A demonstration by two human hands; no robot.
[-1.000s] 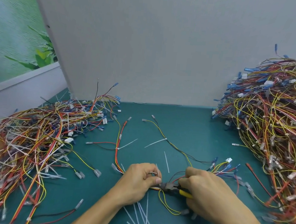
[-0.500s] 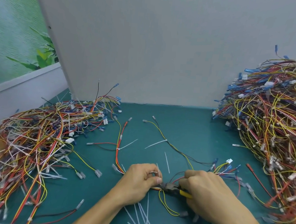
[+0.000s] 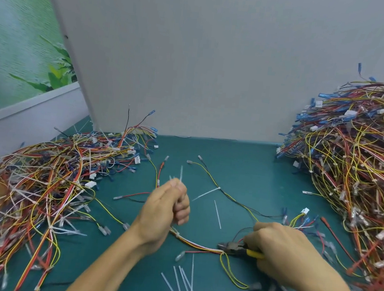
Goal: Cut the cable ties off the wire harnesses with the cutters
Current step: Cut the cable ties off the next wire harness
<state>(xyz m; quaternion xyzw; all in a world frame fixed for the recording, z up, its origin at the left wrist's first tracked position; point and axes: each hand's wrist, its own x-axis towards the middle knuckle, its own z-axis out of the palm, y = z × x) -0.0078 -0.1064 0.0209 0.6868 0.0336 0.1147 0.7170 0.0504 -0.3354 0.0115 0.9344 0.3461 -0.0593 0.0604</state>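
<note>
Tabletop [image 3: 250,165]: teal, grey partition [image 3: 217,65] behind
Cut ties [image 3: 181,285]: roughly six white strips, lower centre
Right hand [image 3: 279,254]: grip clamped on one cutters [image 3: 232,248], nose at the harness [image 3: 196,244]
Harness: one in work, lower centre; one tie [image 3: 206,193] visibly left on its far branch
Left hand [image 3: 163,209]: grip pinched on freed strips [image 3: 180,176]
Heaps: two; left heap [image 3: 41,189] low, right heap [image 3: 359,173] taller with ties showing, so probably most work remains

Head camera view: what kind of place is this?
Likely a wire-harness workbench: left harness pile and right harness pile on a green mat, loose cable ties, cutters in the right hand.
</note>
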